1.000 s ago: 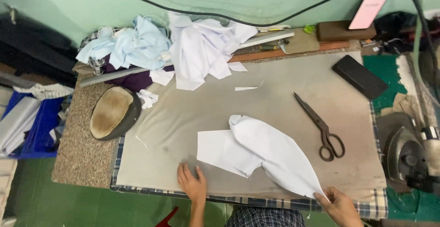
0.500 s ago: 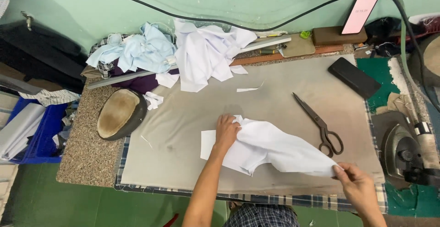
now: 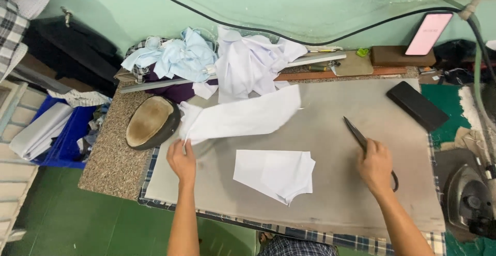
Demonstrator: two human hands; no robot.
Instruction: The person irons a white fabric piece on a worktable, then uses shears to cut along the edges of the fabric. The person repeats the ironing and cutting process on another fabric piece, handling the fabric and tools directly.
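Observation:
My left hand (image 3: 182,161) grips one end of a long white cloth piece (image 3: 243,116) and holds it lifted over the left part of the grey padded table (image 3: 330,204). A second, folded white cloth piece (image 3: 275,174) lies flat in front of me. My right hand (image 3: 375,166) rests on the handles of the black scissors (image 3: 356,134), whose blades point away to the upper left.
A heap of white and light-blue fabric (image 3: 217,59) sits at the back left. An oval padded block (image 3: 151,122) lies on the granite edge. A black case (image 3: 417,106), a propped phone (image 3: 429,32) and an iron (image 3: 470,199) are at the right.
My left hand has swept the long white piece up and to the left, leaving the folded piece on the table. My right hand let go of the cloth and moved onto the scissors.

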